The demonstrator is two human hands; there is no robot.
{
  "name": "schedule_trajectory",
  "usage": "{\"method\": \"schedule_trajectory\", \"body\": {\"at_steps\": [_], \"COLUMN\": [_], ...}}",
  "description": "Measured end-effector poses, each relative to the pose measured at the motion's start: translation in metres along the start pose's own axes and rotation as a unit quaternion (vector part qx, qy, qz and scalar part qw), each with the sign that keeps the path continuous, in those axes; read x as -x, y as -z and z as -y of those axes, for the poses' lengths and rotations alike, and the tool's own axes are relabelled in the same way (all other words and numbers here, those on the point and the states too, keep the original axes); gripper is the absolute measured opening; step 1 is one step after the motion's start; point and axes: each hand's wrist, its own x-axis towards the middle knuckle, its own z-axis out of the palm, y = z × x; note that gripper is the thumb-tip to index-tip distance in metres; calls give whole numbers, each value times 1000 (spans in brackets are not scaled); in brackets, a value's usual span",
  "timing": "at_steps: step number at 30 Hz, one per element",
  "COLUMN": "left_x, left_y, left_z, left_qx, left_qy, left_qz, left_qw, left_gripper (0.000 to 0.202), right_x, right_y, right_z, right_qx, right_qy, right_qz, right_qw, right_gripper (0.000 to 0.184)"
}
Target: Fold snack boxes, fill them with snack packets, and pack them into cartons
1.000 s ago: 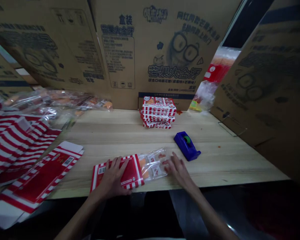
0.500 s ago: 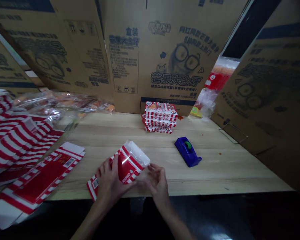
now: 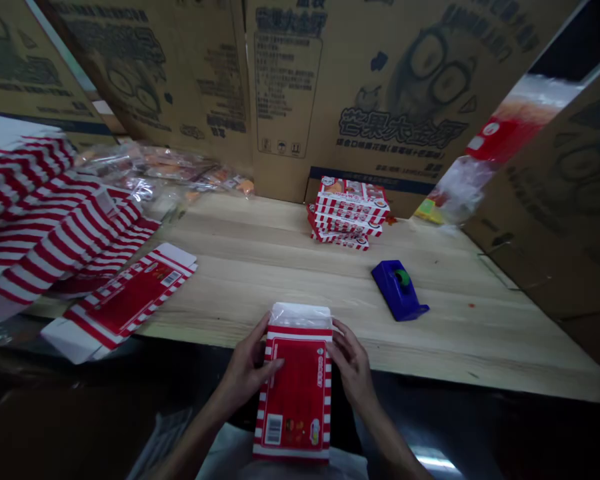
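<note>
Just past the near edge of the bench (image 3: 260, 267), the left hand (image 3: 247, 367) and right hand (image 3: 353, 367) hold a red-striped carton (image 3: 295, 393) upright by its sides, fingers curled around it. A clear plastic wrapper (image 3: 300, 313) shows at its open top. A loose grip could let the wrapper slide out or the carton drop. A blue tape dispenser (image 3: 397, 290) and stacked cartons (image 3: 347, 213) stand well apart from the hands; flat blanks (image 3: 130, 300) lie to the left.

The desk (image 3: 260, 267) was pale wood, smooth, matt. Red-and-white carton (image 3: 295, 393) was smooth printed card, slightly glossy; clear plastic bag (image 3: 300, 315) at its far end looked thin, shiny. Tape dispenser (image 3: 395, 287) was glossy blue plastic. Far cardboard boxes (image 3: 290, 87) were matt brown.
</note>
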Motion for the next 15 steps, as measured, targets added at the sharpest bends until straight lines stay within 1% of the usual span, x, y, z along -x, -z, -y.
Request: {"method": "schedule_trajectory", "body": {"at_steps": [2, 4, 6, 8, 10, 12, 13, 15], "left_x": [8, 15, 18, 16, 11, 5, 1, -4], "left_y": [-2, -1, 1, 3, 2, 1, -1, -4], "left_z": [10, 16, 18, 16, 11, 5, 3, -1], "left_qx": [-6, -46, -97, -136, -159, -179, -190, -199], "left_qy": [14, 19, 10, 0, -16, -50, -71, -103], "left_qz": [-6, -5, 10, 26, 38, 33, 21, -17], "left_qw": [1000, 999, 995, 990, 987, 982, 979, 974], "left_gripper": [83, 78, 71, 58, 37, 20, 18, 24], "right_x": [5, 10, 14, 15, 14, 12, 12, 11], "right_y": [4, 7, 10, 13, 14, 13, 12, 8], "right_z": [-8, -15, -20, -21, -19, -13, -10, -4], "right_qx": [48, 103, 161, 199, 208, 199, 195, 191], "right_qy": [12, 26, 50, 75, 101, 128, 139, 146], "right_qz": [-8, -8, -4, 14, 31, 33, 31, 31], "right_qw": [999, 994, 986, 977, 972, 971, 970, 970], "right_gripper": [46, 43, 36, 24, 15, 15, 16, 18]}}
